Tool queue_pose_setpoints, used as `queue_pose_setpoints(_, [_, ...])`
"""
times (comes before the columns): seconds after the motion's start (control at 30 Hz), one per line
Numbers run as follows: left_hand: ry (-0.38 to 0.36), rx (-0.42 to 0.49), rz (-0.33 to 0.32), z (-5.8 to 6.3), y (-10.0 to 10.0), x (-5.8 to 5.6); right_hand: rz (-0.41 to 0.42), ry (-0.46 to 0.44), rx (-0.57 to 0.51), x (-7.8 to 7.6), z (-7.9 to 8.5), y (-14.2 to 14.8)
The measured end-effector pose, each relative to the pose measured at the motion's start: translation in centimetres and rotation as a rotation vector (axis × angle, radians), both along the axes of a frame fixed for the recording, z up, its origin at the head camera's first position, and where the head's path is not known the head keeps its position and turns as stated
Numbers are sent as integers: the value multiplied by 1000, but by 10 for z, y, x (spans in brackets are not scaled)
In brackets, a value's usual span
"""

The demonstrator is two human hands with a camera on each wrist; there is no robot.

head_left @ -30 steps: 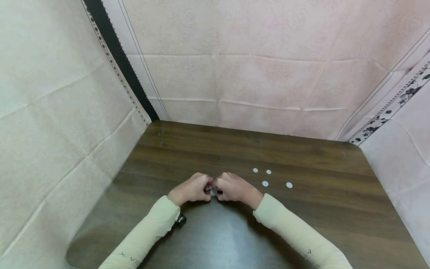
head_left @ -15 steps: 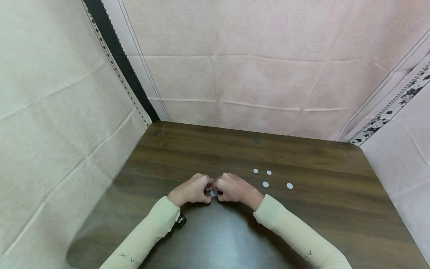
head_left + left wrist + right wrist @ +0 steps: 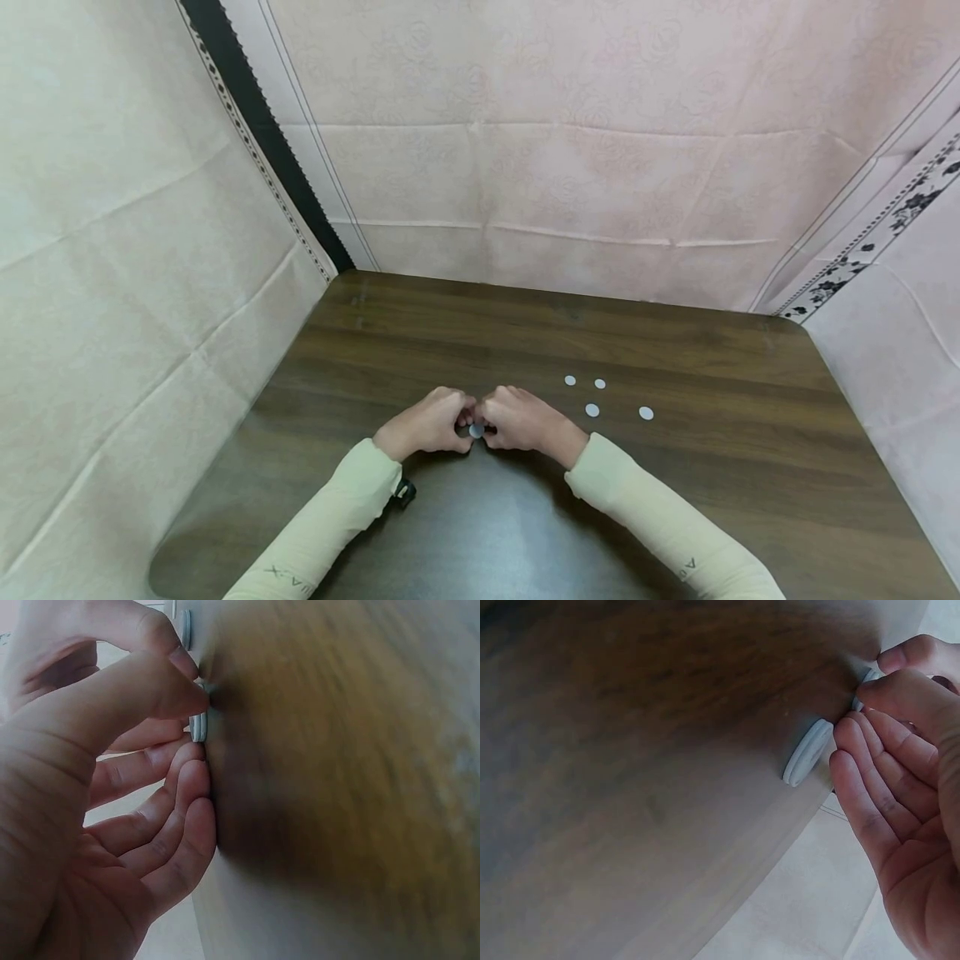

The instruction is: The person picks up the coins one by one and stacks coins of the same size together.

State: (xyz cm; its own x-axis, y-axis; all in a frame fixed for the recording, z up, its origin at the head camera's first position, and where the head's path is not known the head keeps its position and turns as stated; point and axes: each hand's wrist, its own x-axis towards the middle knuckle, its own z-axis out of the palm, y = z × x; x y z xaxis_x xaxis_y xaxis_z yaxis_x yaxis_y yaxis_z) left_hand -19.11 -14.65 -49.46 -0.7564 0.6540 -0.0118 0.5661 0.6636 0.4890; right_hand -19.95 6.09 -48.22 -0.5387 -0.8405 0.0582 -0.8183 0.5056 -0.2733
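On the wooden table, my left hand and right hand meet around a small pale grey disc. The thumbs are on the near side and the curled fingers on the far side. In the left wrist view, the disc's grooved edge shows between the left thumb and fingers, low against the tabletop. From the right wrist, only a sliver of the disc appears by the right thumb; the fingertips hide the rest. Both hands seem to pinch it, its exact kind unclear.
Several more pale discs lie flat right of my hands, among them a near disc and a right-hand disc. One thick disc sits close by the right fingers. Cloth drapes hang behind and beside the table.
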Motion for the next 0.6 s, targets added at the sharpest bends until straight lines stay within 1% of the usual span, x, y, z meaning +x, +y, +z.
queue_pose_setpoints(0.13, [1, 1, 0, 0, 0, 1, 9, -27, -21, 0, 4, 2])
queue_pose_setpoints(0.27, [3, 8, -6, 0, 0, 1, 12, -59, -43, 0, 13, 9])
queue_pose_setpoints(0.37, [0, 14, -9, 1, 0, 0, -11, -54, -41, 0, 21, 19])
queue_pose_setpoints(0.6, [-36, 13, 8, 1, 0, 0, -81, -66, -24, -3, 36, 50])
